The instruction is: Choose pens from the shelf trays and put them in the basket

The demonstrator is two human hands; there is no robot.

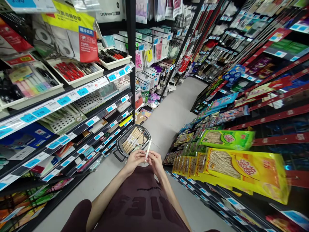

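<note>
A slim white pen (149,145) stands tilted between my two hands, in front of my body. My left hand (135,160) pinches it from the left near its lower end. My right hand (156,161) has its fingers closed on the same pen from the right. Just beyond my hands, a dark grey shopping basket (117,143) sits on the floor against the shelf. Several long, pale, wood-coloured items (134,140) lie in it, too small to name surely.
On the left, a shelf holds white trays of red pens (67,71), dark pens (112,55) and pastel markers (31,83). Yellow snack bags (224,164) and a green bag (223,139) jut from the right rack. The grey floor (169,111) of the aisle runs ahead.
</note>
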